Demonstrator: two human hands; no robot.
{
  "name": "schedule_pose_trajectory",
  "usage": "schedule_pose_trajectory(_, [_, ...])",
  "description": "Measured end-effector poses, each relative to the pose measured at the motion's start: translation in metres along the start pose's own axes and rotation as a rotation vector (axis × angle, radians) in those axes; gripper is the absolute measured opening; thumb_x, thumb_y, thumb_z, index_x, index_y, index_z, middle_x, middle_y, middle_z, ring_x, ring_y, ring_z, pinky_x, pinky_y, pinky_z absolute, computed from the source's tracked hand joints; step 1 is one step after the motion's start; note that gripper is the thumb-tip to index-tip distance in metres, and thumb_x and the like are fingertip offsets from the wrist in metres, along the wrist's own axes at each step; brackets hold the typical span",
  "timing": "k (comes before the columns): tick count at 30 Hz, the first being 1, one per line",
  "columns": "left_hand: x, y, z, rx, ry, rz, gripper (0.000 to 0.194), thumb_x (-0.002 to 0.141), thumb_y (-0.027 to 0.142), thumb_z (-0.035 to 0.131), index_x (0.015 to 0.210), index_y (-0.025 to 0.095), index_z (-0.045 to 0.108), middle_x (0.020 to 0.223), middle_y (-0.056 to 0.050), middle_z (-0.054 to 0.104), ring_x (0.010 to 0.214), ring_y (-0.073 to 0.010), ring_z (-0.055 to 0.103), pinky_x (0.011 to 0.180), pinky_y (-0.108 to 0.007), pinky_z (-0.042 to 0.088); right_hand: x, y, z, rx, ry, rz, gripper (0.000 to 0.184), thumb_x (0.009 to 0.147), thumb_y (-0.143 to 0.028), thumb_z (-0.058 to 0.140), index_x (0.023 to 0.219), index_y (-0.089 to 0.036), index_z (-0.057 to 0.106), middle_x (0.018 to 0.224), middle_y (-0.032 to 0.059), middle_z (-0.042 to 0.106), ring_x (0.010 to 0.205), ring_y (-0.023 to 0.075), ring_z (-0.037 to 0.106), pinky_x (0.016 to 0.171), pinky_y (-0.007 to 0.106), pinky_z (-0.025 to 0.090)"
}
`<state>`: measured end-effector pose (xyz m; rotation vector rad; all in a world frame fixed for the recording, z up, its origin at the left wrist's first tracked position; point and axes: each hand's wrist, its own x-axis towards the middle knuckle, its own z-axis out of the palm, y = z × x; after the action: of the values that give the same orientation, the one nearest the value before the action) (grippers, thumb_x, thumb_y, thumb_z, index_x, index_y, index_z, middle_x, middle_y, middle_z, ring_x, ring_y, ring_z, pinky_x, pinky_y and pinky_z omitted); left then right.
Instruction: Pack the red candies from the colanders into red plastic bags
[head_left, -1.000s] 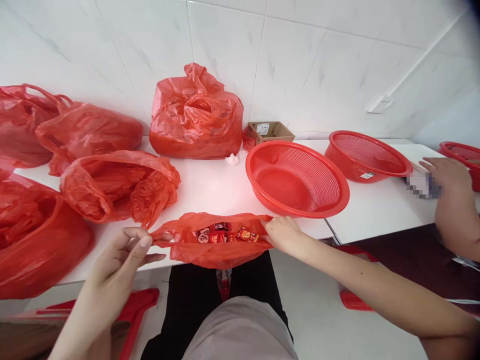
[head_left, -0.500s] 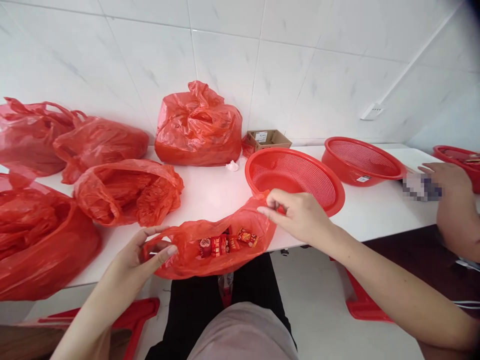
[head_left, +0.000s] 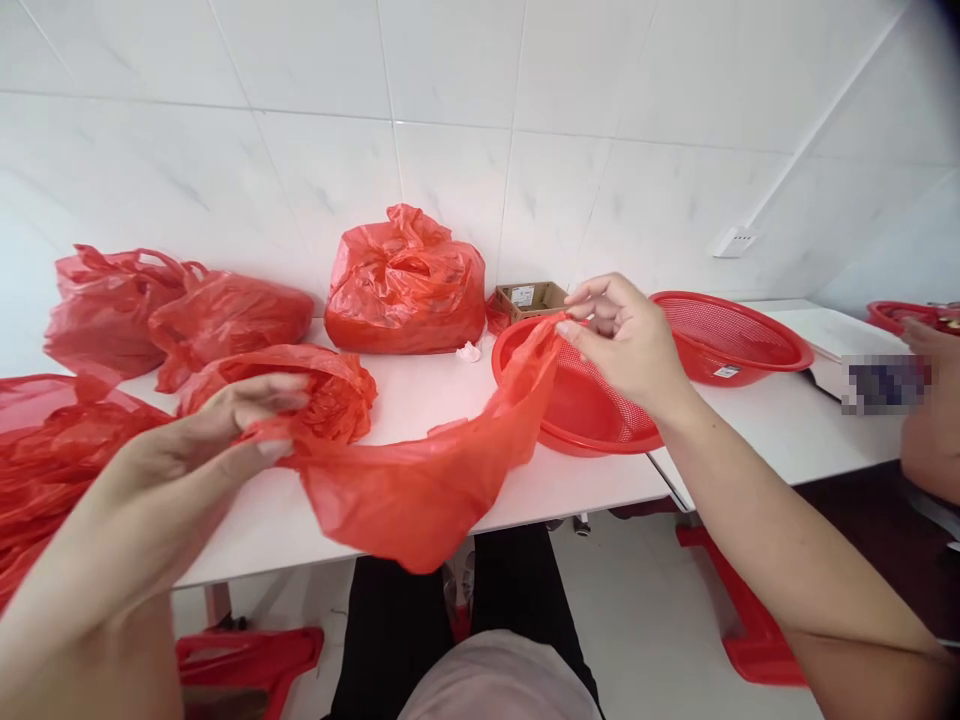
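A thin red plastic bag (head_left: 420, 490) is stretched between my two hands above the table's front edge. My left hand (head_left: 202, 450) pinches one end at the left. My right hand (head_left: 619, 335) grips the other end, held higher, in front of a red plastic colander (head_left: 600, 410). The middle of the bag sags low, and its contents are hidden by the plastic. Behind my left hand lies an open, crumpled red bag (head_left: 349, 395) on the table.
Several red bags stand along the wall, including a large tied bag (head_left: 405, 290). A small cardboard box (head_left: 529, 300) sits behind the colander. A second colander (head_left: 727, 340) is to the right, near another person's arm (head_left: 934, 420). A crumpled tissue (head_left: 469, 352) lies on the white table (head_left: 427, 380).
Both my hands have risen and spread apart, pulling the bag up and taut. The wrapped sweets seen inside it earlier are now out of sight. The camera view has tilted slightly.
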<state>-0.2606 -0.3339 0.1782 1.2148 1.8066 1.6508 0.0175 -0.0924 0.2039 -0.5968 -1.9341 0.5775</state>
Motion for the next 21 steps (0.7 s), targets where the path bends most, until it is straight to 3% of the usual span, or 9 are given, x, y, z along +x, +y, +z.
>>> schedule_pose_trajectory(3, [0.017,0.025,0.028,-0.574,-0.212,-0.044,0.019,0.082,0.039,0.065,0.079,0.021,0.070,0.114,-0.005,0.068,0.118,-0.0301,0.057,0.095,-0.043,0.050,0.014,-0.016,0.004,0.077,0.003,-0.046,0.014,0.083,-0.020,0.064,0.096,-0.021,0.057,0.079,-0.0022,0.059,0.060,0.0076,0.051,0.056,0.022,0.042])
schedule_pose_trajectory(5, [0.029,0.032,0.044,-0.734,-0.297,-0.116,0.015,0.087,0.036,0.059,0.086,0.023,0.067,0.096,-0.003,0.070,0.106,-0.0254,0.064,0.086,-0.037,0.054,0.021,-0.026,0.010,0.107,-0.103,-0.058,0.012,0.081,-0.017,0.064,0.092,-0.019,0.059,0.080,-0.0016,0.061,0.064,0.0082,0.055,0.059,0.023,0.045])
schedule_pose_trajectory(6, [0.035,0.033,0.050,-0.740,-0.315,-0.139,0.014,0.088,0.033,0.058,0.097,0.025,0.065,0.091,-0.001,0.069,0.100,-0.0228,0.066,0.082,-0.034,0.055,0.023,-0.031,0.014,0.125,-0.174,-0.064,0.011,0.081,-0.016,0.064,0.090,-0.018,0.060,0.081,-0.0013,0.062,0.066,0.0086,0.056,0.061,0.023,0.045])
schedule_pose_trajectory(9, [0.046,0.031,0.064,-0.548,-0.394,-0.197,0.053,0.085,0.029,0.064,0.133,0.034,0.045,0.085,0.002,0.066,0.077,-0.0163,0.067,0.074,-0.031,0.054,0.025,-0.050,0.031,0.204,-0.366,-0.114,0.007,0.082,-0.015,0.062,0.088,-0.017,0.060,0.082,-0.0011,0.062,0.069,0.0088,0.057,0.064,0.024,0.046])
schedule_pose_trajectory(11, [0.049,0.029,0.073,-0.345,-0.497,-0.208,0.070,0.078,0.025,0.073,0.139,0.035,0.039,0.084,0.004,0.062,0.067,-0.0115,0.061,0.071,-0.029,0.053,0.025,-0.064,0.046,0.251,-0.483,-0.167,0.007,0.082,-0.013,0.061,0.088,-0.016,0.060,0.083,-0.0013,0.062,0.070,0.0084,0.056,0.065,0.024,0.045])
schedule_pose_trajectory(13, [0.050,0.028,0.082,-0.147,-0.604,-0.196,0.066,0.071,0.025,0.079,0.131,0.029,0.051,0.086,0.002,0.060,0.067,-0.0103,0.055,0.066,-0.025,0.051,0.025,-0.075,0.062,0.274,-0.574,-0.212,0.007,0.082,-0.012,0.059,0.086,-0.017,0.059,0.084,-0.0014,0.063,0.073,0.0088,0.056,0.069,0.025,0.046])
schedule_pose_trajectory(15, [0.050,0.027,0.088,-0.026,-0.643,-0.179,0.046,0.072,0.031,0.078,0.114,0.023,0.062,0.089,0.000,0.060,0.070,-0.0108,0.052,0.060,-0.022,0.047,0.025,-0.077,0.077,0.293,-0.602,-0.225,0.007,0.083,-0.013,0.059,0.088,-0.018,0.059,0.088,-0.0014,0.064,0.079,0.0098,0.058,0.074,0.027,0.046])
schedule_pose_trajectory(17, [0.051,0.025,0.090,-0.030,-0.604,-0.187,0.030,0.080,0.041,0.069,0.101,0.020,0.065,0.084,-0.001,0.058,0.066,-0.0094,0.047,0.057,-0.020,0.044,0.024,-0.069,0.087,0.327,-0.599,-0.182,0.009,0.085,-0.020,0.059,0.095,-0.020,0.059,0.093,-0.0006,0.064,0.082,0.0106,0.059,0.077,0.028,0.047])
schedule_pose_trajectory(21, [0.056,0.014,0.083,-0.196,-0.525,-0.283,0.031,0.089,0.050,0.055,0.087,0.019,0.059,0.054,0.007,0.038,0.047,-0.0059,0.025,0.045,-0.016,0.030,0.014,-0.039,0.089,0.355,-0.629,-0.015,0.021,0.086,-0.035,0.064,0.100,-0.020,0.059,0.095,0.0011,0.064,0.075,0.0105,0.058,0.072,0.028,0.047])
